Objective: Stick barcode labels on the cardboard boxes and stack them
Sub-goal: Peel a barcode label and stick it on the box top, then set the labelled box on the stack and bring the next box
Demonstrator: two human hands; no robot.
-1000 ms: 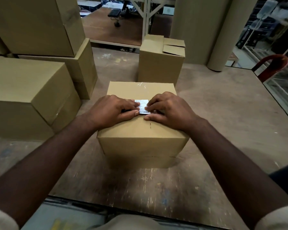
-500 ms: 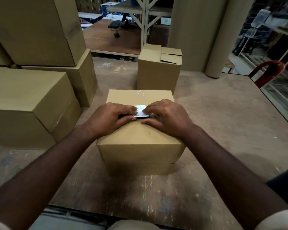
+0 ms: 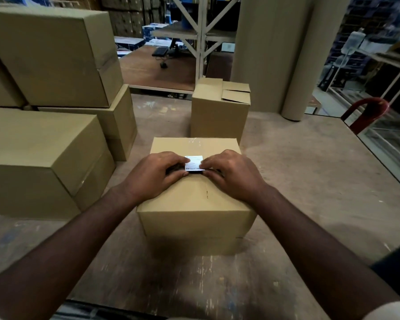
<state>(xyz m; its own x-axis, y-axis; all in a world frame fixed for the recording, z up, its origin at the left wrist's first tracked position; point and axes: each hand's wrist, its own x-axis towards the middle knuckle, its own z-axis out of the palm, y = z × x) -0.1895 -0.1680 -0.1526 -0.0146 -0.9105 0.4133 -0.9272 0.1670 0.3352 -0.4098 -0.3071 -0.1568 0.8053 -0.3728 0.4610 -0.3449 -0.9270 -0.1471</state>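
A closed cardboard box (image 3: 194, 204) stands on the worktable right in front of me. A small white barcode label (image 3: 194, 163) sits on its top, near the middle. My left hand (image 3: 155, 175) pinches the label's left edge between thumb and forefinger. My right hand (image 3: 231, 173) pinches its right edge the same way. Both hands rest on the box top. A dark shadow runs under the label's near edge. Whether the label is stuck flat I cannot tell.
Large cardboard boxes (image 3: 39, 153) are stacked at the left, two high at the back (image 3: 56, 56). A smaller box with loose flaps (image 3: 219, 114) stands behind mine. Tall cardboard rolls (image 3: 273, 54) rise at the back right, and a red chair (image 3: 367, 114) stands off the table's right edge.
Both hands stay at the label on the box top, their fingertips shifting slightly along its edges. My view has tilted up a little.
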